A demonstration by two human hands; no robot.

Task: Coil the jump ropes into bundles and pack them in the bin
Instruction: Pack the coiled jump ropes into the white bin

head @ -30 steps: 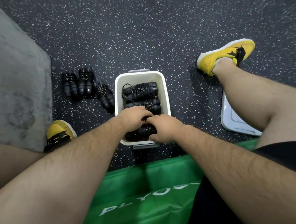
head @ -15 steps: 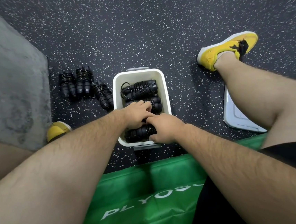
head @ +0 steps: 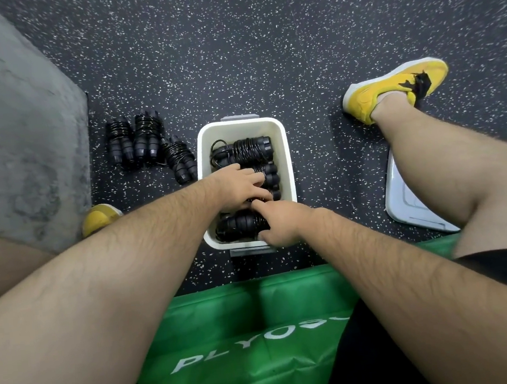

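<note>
A white bin (head: pixel 241 127) stands on the speckled floor between my legs. Inside lie black coiled jump rope bundles: one at the far end (head: pixel 242 152), one in the middle (head: pixel 271 178) partly under my left hand, and one at the near end (head: pixel 240 227). My left hand (head: pixel 234 187) reaches into the bin with fingers spread flat over the middle bundle. My right hand (head: pixel 280 223) grips the right end of the near bundle, thumb at the bin's near rim. Three more coiled bundles (head: pixel 148 141) lie on the floor left of the bin.
A grey mat (head: pixel 15 146) covers the floor at left. The white bin lid (head: pixel 412 210) lies on the floor at right, partly under my right leg. My yellow shoes (head: pixel 391 88) flank the bin. A green pad (head: pixel 244 332) lies under me.
My left hand slid farther into the bin and flattened over the middle bundle. My right hand stayed on the near bundle. The view shifted slightly.
</note>
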